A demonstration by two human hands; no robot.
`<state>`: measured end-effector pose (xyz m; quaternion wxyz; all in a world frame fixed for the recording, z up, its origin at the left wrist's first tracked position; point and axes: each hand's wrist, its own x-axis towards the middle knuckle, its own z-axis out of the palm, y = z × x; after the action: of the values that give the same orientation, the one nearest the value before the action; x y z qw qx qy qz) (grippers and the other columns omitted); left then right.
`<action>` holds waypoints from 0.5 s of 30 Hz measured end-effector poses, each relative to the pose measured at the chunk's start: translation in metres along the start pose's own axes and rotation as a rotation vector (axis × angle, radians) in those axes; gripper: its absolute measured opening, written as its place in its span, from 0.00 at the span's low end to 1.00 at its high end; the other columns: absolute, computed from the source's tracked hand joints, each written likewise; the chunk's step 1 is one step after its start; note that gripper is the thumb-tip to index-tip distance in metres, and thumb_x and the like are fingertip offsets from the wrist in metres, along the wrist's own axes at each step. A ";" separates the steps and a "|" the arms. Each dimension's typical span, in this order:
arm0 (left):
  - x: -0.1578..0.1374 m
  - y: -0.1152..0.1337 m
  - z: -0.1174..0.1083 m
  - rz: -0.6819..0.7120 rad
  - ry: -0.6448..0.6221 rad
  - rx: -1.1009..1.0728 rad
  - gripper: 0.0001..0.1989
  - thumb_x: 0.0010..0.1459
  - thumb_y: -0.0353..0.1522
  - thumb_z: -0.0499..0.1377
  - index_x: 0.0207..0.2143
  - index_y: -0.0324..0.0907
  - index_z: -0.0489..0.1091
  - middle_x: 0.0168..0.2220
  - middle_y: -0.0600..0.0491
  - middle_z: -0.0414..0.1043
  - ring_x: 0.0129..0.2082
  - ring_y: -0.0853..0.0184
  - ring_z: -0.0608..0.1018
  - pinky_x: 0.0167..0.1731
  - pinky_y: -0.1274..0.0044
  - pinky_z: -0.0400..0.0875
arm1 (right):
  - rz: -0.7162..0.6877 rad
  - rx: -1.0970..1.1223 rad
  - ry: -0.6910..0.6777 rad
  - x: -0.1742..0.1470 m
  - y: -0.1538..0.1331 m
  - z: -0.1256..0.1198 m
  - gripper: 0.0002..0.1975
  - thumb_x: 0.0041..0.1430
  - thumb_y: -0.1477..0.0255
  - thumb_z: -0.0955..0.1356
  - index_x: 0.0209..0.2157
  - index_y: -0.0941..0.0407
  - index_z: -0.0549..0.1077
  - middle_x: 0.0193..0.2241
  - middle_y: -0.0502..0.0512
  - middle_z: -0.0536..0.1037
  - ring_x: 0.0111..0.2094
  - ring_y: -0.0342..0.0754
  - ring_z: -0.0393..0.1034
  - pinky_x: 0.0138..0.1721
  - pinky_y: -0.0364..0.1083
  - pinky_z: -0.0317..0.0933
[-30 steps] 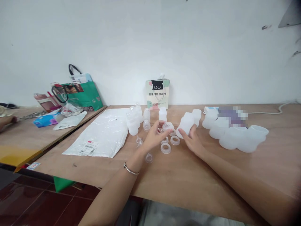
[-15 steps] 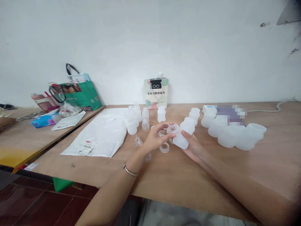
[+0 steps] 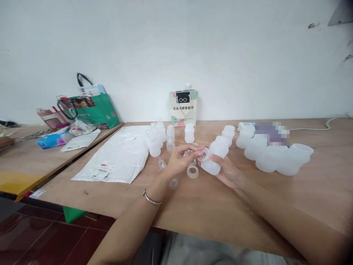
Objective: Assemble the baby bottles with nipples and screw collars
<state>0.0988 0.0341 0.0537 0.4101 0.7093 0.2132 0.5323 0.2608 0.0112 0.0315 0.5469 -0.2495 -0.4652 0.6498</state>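
My right hand (image 3: 228, 172) is wrapped around a frosted white baby bottle (image 3: 211, 166), which is tilted with its mouth toward my left hand. A ring collar (image 3: 204, 154) sits on that mouth. The fingers of my left hand (image 3: 182, 159) pinch a small clear nipple at the collar; much of it is hidden. Just beyond, another frosted bottle (image 3: 220, 145) stands on the table. Below my left fingers lie a loose collar ring (image 3: 192, 171) and a clear round piece (image 3: 173, 183). A clear nipple (image 3: 161, 164) lies left of my left hand.
Several bottles with clear caps (image 3: 154, 141) and stacked clear caps (image 3: 170, 138) stand at left. More open bottles (image 3: 286, 160) cluster at right. A white plastic mailer (image 3: 116, 154) lies on the wooden table (image 3: 209, 217). Behind stands a paper bag (image 3: 183, 110); a green bag (image 3: 102, 112) is far left.
My left fingers have drawn closer together and shifted slightly left at the bottle mouth, pinching the nipple. My right hand keeps its hold on the bottle.
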 end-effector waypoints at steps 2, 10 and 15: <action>0.000 0.001 0.000 -0.019 0.012 -0.026 0.05 0.50 0.33 0.62 0.26 0.40 0.72 0.36 0.51 0.77 0.44 0.64 0.76 0.47 0.67 0.69 | -0.008 -0.031 -0.032 0.000 -0.001 0.000 0.18 0.47 0.64 0.71 0.41 0.52 0.70 0.44 0.54 0.74 0.44 0.51 0.68 0.45 0.50 0.63; -0.001 0.002 0.002 -0.100 0.035 -0.034 0.10 0.52 0.36 0.60 0.23 0.39 0.68 0.30 0.52 0.76 0.43 0.62 0.77 0.43 0.70 0.71 | -0.009 -0.018 -0.002 -0.002 -0.001 0.002 0.18 0.46 0.65 0.72 0.41 0.51 0.70 0.41 0.53 0.75 0.41 0.50 0.69 0.42 0.49 0.63; -0.001 0.006 0.002 -0.051 -0.010 -0.041 0.06 0.53 0.33 0.60 0.30 0.39 0.73 0.39 0.49 0.76 0.45 0.62 0.76 0.44 0.70 0.70 | -0.019 0.037 0.017 -0.002 0.000 0.002 0.15 0.47 0.66 0.71 0.38 0.52 0.70 0.37 0.51 0.75 0.36 0.47 0.69 0.39 0.48 0.64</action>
<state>0.0995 0.0296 0.0576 0.4390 0.6977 0.2182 0.5224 0.2599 0.0084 0.0314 0.5615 -0.2403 -0.4507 0.6511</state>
